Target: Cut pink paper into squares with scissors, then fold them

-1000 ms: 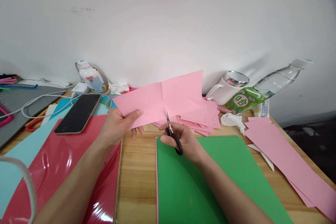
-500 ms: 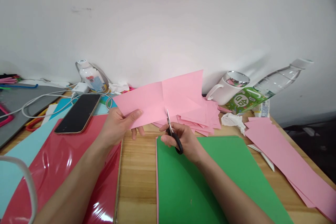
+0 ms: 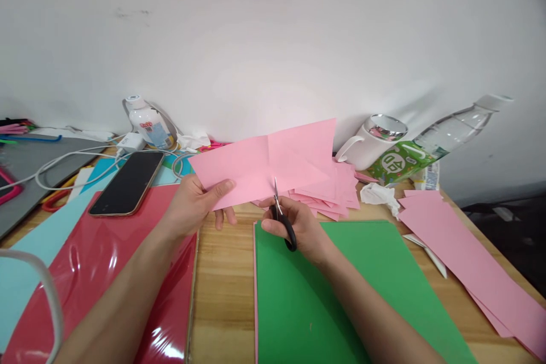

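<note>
My left hand [image 3: 205, 199] pinches the left end of a pink paper strip [image 3: 247, 168], thumb on top and fingers beneath. The strip is held up off the table, with a crease down its middle. My right hand [image 3: 298, 222] grips black-handled scissors [image 3: 281, 219], their blades pointing up at the strip's lower edge near the crease. Behind the strip lies a loose pile of pink paper pieces [image 3: 341, 190]. Under my right forearm is a stack of green paper sheets [image 3: 341, 296].
On the left lie a red plastic-wrapped paper pack [image 3: 98, 256], a phone [image 3: 127, 185] and white cables. A white bottle [image 3: 149, 122] stands by the wall. At right are a mug [image 3: 367, 145], a green packet [image 3: 396, 162], a leaning clear bottle [image 3: 456, 128], crumpled tissue [image 3: 379, 196] and long pink strips [image 3: 464, 256].
The pink strip has shifted slightly right, and its right end has dipped a little. The scissor blades look closer together than before. Both hands keep their hold.
</note>
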Action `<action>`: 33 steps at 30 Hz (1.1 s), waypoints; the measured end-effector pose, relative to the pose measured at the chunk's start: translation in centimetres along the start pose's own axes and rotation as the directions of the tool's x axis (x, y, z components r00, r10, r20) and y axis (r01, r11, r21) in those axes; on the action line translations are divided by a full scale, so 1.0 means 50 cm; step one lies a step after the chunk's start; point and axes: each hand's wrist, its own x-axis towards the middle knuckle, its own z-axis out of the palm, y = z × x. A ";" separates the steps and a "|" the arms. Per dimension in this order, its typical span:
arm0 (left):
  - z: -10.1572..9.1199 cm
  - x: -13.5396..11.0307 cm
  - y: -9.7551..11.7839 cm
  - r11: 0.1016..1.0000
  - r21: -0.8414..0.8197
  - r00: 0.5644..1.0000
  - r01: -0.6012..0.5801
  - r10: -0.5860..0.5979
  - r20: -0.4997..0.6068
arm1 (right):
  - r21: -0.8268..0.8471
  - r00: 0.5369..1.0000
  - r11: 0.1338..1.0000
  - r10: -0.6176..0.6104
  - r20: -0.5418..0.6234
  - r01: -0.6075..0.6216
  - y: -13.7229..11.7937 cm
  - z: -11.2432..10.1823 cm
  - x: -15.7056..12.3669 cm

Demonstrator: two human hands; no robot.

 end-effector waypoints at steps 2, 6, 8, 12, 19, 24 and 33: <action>0.001 0.000 0.000 1.000 -0.013 1.000 0.000 0.000 0.001 | -0.004 1.000 1.000 0.003 -0.006 -0.003 0.000 0.000 0.000; 0.000 0.000 0.000 1.000 -0.022 1.000 0.003 -0.003 0.003 | -0.013 1.000 1.000 0.004 -0.006 -0.004 0.000 0.000 -0.001; 0.000 0.000 0.000 1.000 -0.006 1.000 0.010 -0.010 -0.002 | -0.019 1.000 1.000 0.006 -0.005 -0.006 0.002 0.000 -0.001; -0.002 0.001 0.001 1.000 0.012 1.000 0.015 -0.015 -0.012 | -0.010 1.000 1.000 0.002 -0.007 -0.002 0.005 -0.002 -0.002; -0.003 0.003 -0.006 0.999 -0.053 1.000 -0.002 0.002 0.014 | -0.014 1.000 1.000 -0.015 -0.010 0.015 0.005 0.001 -0.002; -0.005 0.003 -0.006 0.998 -0.066 1.000 0.001 0.000 0.017 | -0.041 0.999 0.999 -0.022 -0.032 0.021 0.004 0.002 -0.001; -0.002 0.000 0.001 0.998 -0.060 1.000 0.002 -0.001 0.011 | -0.050 0.999 0.999 -0.005 -0.042 0.002 0.009 0.000 -0.001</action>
